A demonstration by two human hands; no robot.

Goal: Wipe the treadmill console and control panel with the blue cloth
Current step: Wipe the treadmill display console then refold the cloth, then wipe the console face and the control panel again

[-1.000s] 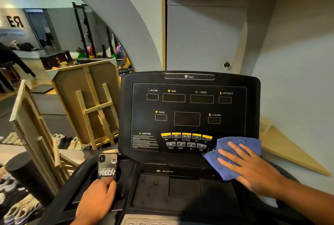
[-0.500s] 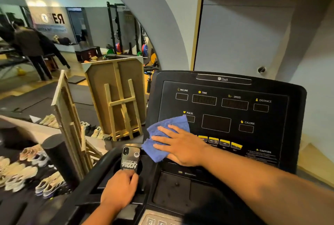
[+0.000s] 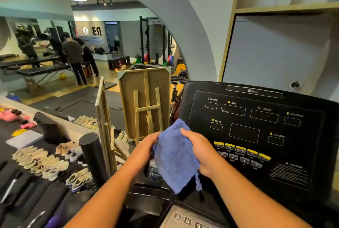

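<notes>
The black treadmill console point(image 3: 256, 128) fills the right side, with dark display windows and a row of yellow buttons point(image 3: 242, 150). A blue cloth point(image 3: 175, 156) hangs in the air just left of the console's lower left corner, off the panel. My left hand point(image 3: 145, 149) grips its left edge and my right hand point(image 3: 200, 152) grips its right edge. A phone point(image 3: 153, 172) stands in the cup holder behind the cloth, mostly hidden. A lower keypad point(image 3: 187, 221) with number keys shows at the bottom.
Wooden easel frames point(image 3: 146, 103) lean to the left of the console. Several pairs of shoes point(image 3: 44, 161) and a black foam roller point(image 3: 93, 156) lie at the left. People stand at tables point(image 3: 73, 53) far back in the gym. A wall cabinet point(image 3: 275, 48) rises behind the console.
The cloth came off the panel's lower left and now hangs between both hands. My left hand left the phone and took the cloth's edge. The view swung left.
</notes>
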